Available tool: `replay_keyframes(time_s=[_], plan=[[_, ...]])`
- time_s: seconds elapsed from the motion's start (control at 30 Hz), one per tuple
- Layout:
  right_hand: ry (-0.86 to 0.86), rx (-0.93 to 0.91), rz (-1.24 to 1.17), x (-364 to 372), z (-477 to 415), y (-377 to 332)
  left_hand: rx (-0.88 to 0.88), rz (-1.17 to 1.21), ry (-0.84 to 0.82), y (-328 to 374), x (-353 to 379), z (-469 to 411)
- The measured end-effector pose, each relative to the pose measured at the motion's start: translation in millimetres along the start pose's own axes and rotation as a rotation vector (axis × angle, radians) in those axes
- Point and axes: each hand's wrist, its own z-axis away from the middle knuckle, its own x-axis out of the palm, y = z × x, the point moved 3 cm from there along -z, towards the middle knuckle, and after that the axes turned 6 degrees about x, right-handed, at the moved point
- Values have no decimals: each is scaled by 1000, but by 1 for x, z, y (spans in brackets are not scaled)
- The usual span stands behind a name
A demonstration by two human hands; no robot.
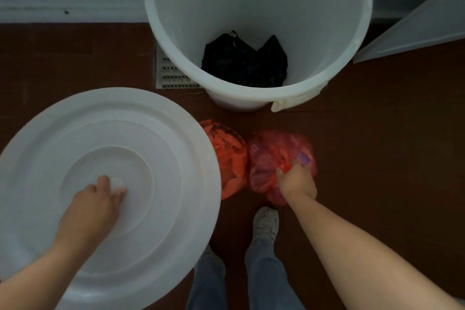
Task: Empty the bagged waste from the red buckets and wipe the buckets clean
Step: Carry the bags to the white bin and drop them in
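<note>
Nearest the lens, the left hand (99,199) pinches the small knob of a big white lid (108,184), holding it aside at 9 o'clock, presumably to keep the white bin (256,33) at 12 o'clock open. Only a crumpled black bag (244,63) lies at its bottom. At centre, the right hand (297,181) has its fingers (295,165) closed on the top of a red waste bag (279,158), seemingly ready to lift it in. A second red bag (229,156) touches it at its 9 o'clock, on the floor (377,146). No red buckets show.
</note>
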Motion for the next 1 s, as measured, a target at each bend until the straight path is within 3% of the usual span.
replay_keyframes(time_s=[0.47, 1.0], plan=[[138, 97, -150, -18, -9, -11, -67, 78, -63, -14, 12, -4], [208, 121, -393, -147, 132, -19, 95, 28, -24, 11, -123, 31]])
